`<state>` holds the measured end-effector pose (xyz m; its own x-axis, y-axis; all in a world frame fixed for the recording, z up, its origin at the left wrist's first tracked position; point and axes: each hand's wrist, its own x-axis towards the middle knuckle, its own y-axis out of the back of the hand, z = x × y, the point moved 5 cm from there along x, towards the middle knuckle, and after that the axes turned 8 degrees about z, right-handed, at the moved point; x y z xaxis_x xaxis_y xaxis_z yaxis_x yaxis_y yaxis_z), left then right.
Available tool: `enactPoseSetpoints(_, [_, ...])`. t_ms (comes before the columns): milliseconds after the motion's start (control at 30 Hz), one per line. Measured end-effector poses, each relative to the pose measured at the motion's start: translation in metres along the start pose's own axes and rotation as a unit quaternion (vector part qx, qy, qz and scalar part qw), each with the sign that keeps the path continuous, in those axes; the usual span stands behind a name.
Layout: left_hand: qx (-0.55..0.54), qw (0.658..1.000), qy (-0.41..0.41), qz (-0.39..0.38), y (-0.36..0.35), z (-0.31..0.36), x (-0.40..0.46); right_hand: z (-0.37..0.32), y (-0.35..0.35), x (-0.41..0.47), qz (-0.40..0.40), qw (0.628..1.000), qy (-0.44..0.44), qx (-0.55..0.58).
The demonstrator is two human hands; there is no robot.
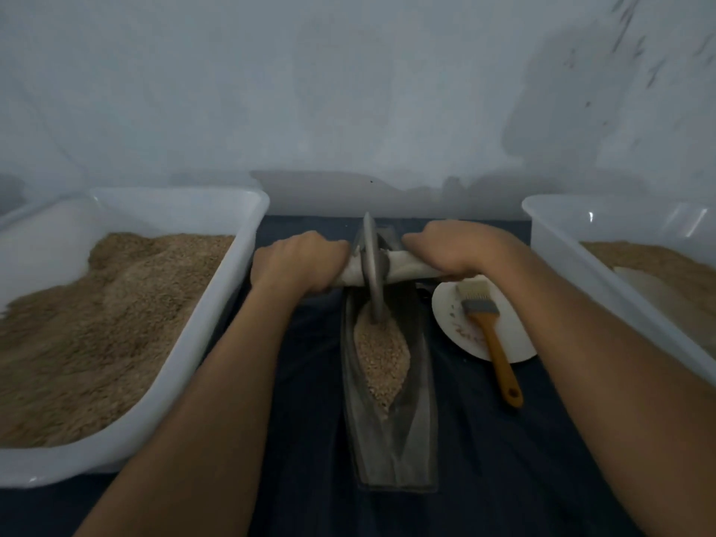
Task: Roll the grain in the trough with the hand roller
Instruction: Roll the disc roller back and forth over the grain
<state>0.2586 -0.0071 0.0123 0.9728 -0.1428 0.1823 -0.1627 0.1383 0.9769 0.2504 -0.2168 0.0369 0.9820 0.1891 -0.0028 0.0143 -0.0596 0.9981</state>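
A long, narrow metal trough (391, 432) lies lengthwise on a dark cloth (503, 459), running away from the viewer. Tan grain (381, 358) fills its middle. A metal disc, the hand roller (371, 265), stands on edge in the grain toward the trough's far end, its cloth-wrapped axle crossing the trough. The left hand (298, 261) wraps its fingers around the axle on the trough's left side; the right hand (461, 248) grips the other end on the right. Just right of the trough sits a white plate (515, 343) with an orange-handled brush (490, 327) lying across it. White plastic tubs holding more grain flank the trough: one on the left (162, 432), one on the right (561, 242).
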Motion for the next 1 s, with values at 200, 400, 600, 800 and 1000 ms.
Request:
enactPoseSetpoints(200, [0.052, 0.984, 0.003, 0.171, 0.012, 0.01, -0.044, -0.002, 0.002, -0.027, 0.124, 0.991, -0.047, 0.0])
enactPoseSetpoints(400, [0.041, 0.956, -0.138, 0.257, 0.018, 0.018, -0.122, -0.04, -0.004, -0.133, 0.442, 0.894, -0.013, -0.078])
enactPoseSetpoints(600, [-0.069, 0.935, -0.112, 0.329, 0.022, 0.011, -0.154, -0.046, -0.004, -0.153, 0.501, 0.861, 0.059, -0.069])
enactPoseSetpoints(800, [0.143, 0.941, -0.16, 0.263, 0.015, 0.024, -0.099, -0.021, -0.008, -0.096, 0.401, 0.913, -0.037, -0.066])
enactPoseSetpoints(1000, [0.061, 0.989, -0.036, 0.13, 0.009, 0.016, -0.016, 0.008, -0.005, -0.015, 0.201, 0.977, -0.063, -0.029])
